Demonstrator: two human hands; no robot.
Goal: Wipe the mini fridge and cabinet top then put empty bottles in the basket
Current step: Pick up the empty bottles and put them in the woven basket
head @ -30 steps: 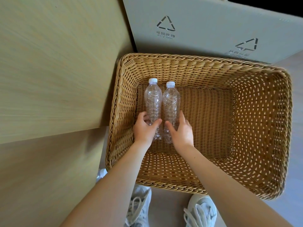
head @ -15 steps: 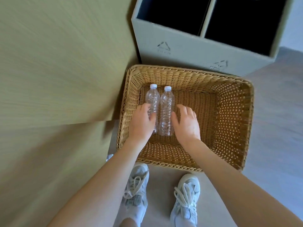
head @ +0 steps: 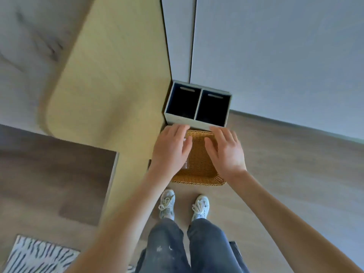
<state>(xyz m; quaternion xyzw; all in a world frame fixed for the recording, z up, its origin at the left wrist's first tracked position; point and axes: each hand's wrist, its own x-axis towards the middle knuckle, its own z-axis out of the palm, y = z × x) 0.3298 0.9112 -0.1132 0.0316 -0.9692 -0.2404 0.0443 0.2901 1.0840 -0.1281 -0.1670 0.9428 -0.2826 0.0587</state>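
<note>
While my left hand and right hand hover slack and empty over the basket, a clear bottle lies by its left wall. Bottle step apparently done; next, check for other empties.

basket open on top, cabinet side close left, two-slot bin behind, floor right

Soft daylight, motion blur, wide-angle distortion
</note>
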